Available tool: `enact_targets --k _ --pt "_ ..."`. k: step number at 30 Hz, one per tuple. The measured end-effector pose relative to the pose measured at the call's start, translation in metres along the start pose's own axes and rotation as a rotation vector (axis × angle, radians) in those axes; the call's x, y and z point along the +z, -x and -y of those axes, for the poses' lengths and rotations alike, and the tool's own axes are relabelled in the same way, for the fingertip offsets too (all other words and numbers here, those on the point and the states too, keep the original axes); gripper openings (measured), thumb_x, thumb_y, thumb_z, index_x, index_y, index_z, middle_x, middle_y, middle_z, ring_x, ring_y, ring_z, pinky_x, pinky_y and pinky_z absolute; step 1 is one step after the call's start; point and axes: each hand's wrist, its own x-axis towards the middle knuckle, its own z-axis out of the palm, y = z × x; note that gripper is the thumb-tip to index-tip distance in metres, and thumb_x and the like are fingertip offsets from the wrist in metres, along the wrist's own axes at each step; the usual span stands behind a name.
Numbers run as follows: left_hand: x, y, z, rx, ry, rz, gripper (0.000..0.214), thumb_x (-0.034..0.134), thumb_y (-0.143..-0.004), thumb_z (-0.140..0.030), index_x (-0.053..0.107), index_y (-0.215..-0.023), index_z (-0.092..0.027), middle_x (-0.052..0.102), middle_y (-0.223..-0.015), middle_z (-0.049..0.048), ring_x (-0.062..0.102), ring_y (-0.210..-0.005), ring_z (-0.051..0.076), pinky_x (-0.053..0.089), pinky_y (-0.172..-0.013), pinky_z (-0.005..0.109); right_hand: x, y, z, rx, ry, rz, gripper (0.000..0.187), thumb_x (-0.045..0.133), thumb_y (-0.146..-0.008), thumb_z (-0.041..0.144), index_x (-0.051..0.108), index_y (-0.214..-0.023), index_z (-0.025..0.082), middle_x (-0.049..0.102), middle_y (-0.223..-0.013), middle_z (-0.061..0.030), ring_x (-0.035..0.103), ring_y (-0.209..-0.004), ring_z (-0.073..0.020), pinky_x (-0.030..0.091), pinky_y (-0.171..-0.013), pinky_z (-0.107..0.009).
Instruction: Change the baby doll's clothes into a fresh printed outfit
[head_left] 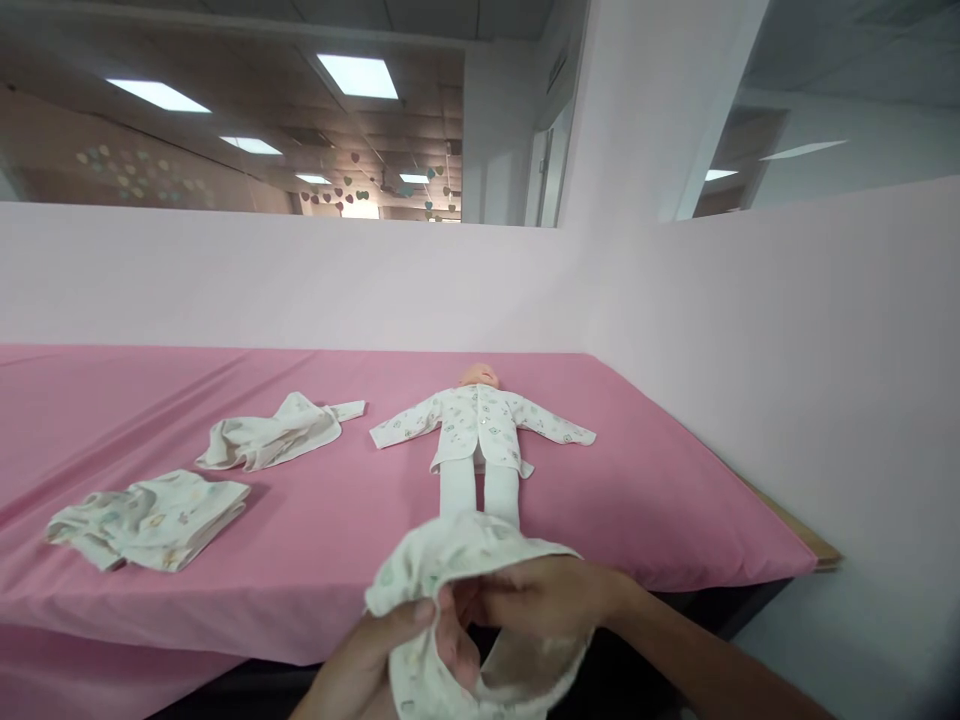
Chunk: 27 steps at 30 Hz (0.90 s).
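My left hand (375, 640) grips the edge of a white printed baby garment (465, 540), thumb on the outer side of the cloth. Inside its wide round opening is my right hand (532, 595), fingers bent and holding the fabric. The garment is bunched at the near edge of the bed; its exact kind does not show. Just beyond it a baby doll (480, 375) lies on its back, arms spread. It wears a printed long-sleeved baby shirt (495, 425) with fastened front, and its legs (459, 487) are white. The garment covers the doll's feet from view.
Left of the doll lie a crumpled white baby garment (274, 440) and a loosely folded printed one (157, 515). A pink sheet (322, 540) covers the bed. White walls (750, 340) with windows stand behind and to the right. A wooden board edge (795, 525) shows at the right side.
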Motion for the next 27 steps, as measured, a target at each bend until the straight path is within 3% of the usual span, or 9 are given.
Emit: enact_targets --k 2,4,7,9,11,13,17,22,27 --pt "0.000 0.009 -0.013 0.112 0.062 -0.152 0.017 0.077 -0.075 -0.026 0.063 -0.074 -0.016 0.065 -0.067 0.0013 0.067 -0.070 0.017 0.053 -0.074 0.027 -0.001 0.008 0.002 -0.028 -0.084 0.066 0.030 0.058 -0.091 0.036 0.065 -0.115 0.020 0.068 -0.108 -0.0030 0.064 -0.101 -0.0170 0.051 -0.085 -0.028" --pt "0.004 0.012 -0.020 0.183 0.100 -0.354 0.011 0.074 -0.077 -0.021 0.063 -0.079 -0.018 0.066 -0.070 -0.0003 0.067 -0.072 0.016 0.055 -0.076 0.027 -0.005 0.012 0.005 -0.051 -0.086 0.016 0.031 0.057 -0.092 0.038 0.065 -0.116 0.019 0.068 -0.109 -0.0046 0.064 -0.099 -0.0168 0.051 -0.084 -0.028" --pt "0.014 0.006 -0.019 0.187 0.138 -0.614 0.010 0.065 -0.085 -0.020 0.061 -0.076 -0.016 0.068 -0.071 0.0024 0.070 -0.073 0.017 0.057 -0.074 0.028 -0.018 0.001 0.004 -0.063 0.132 -0.308 0.030 0.043 -0.098 0.037 0.064 -0.112 0.020 0.068 -0.108 -0.0059 0.063 -0.099 -0.0175 0.050 -0.087 -0.032" --pt "0.017 0.001 -0.013 0.179 0.175 -0.681 0.012 0.063 -0.087 -0.021 0.061 -0.076 -0.016 0.070 -0.072 0.0035 0.071 -0.076 0.019 0.058 -0.077 0.032 -0.028 -0.016 -0.001 -0.111 0.392 -0.474 0.029 0.040 -0.098 0.026 0.064 -0.113 0.020 0.066 -0.114 -0.0073 0.059 -0.107 -0.0192 0.047 -0.095 -0.036" --pt "0.014 0.002 -0.009 0.170 0.173 -0.659 0.012 0.065 -0.086 -0.022 0.061 -0.076 -0.017 0.070 -0.073 0.0034 0.072 -0.078 0.021 0.058 -0.081 0.036 -0.037 -0.035 -0.009 -0.194 0.661 -0.456 0.035 0.042 -0.091 0.012 0.063 -0.117 0.021 0.058 -0.131 -0.0078 0.050 -0.123 -0.0212 0.039 -0.106 -0.040" --pt "0.007 0.009 -0.009 0.176 0.122 -0.566 0.015 0.067 -0.084 -0.024 0.061 -0.071 -0.018 0.070 -0.071 0.0030 0.072 -0.078 0.022 0.058 -0.082 0.038 -0.042 -0.050 -0.017 -0.238 0.851 -0.304 0.050 0.046 -0.081 0.002 0.062 -0.122 0.024 0.044 -0.148 -0.0054 0.035 -0.138 -0.0245 0.030 -0.114 -0.045" --pt "-0.012 0.031 -0.013 0.298 0.031 -0.349 0.030 0.065 -0.086 -0.035 0.057 -0.061 -0.020 0.074 -0.083 0.0050 0.069 -0.096 0.026 0.055 -0.089 0.039 -0.038 -0.067 -0.026 -0.149 1.013 -0.147 0.064 0.050 -0.068 -0.006 0.062 -0.123 0.025 0.027 -0.158 -0.0056 0.014 -0.147 -0.0326 0.019 -0.116 -0.053" --pt "-0.025 0.024 -0.008 0.380 0.132 -0.240 0.026 0.060 -0.088 -0.040 0.061 -0.071 -0.020 0.074 -0.105 0.0072 0.057 -0.123 0.029 0.046 -0.103 0.043 -0.043 -0.071 -0.021 -0.144 0.948 -0.145 0.045 0.057 -0.074 0.003 0.064 -0.113 0.025 0.029 -0.157 -0.0032 0.016 -0.147 -0.0292 0.017 -0.117 -0.048" --pt "-0.016 -0.007 0.009 0.251 0.277 -0.307 0.009 0.064 -0.087 -0.027 0.063 -0.082 -0.019 0.074 -0.099 0.0073 0.062 -0.117 0.030 0.044 -0.105 0.050 -0.059 -0.068 0.002 -0.159 0.735 -0.173 0.038 0.060 -0.081 0.021 0.062 -0.118 0.027 0.045 -0.144 -0.0057 0.038 -0.135 -0.0270 0.032 -0.109 -0.043"
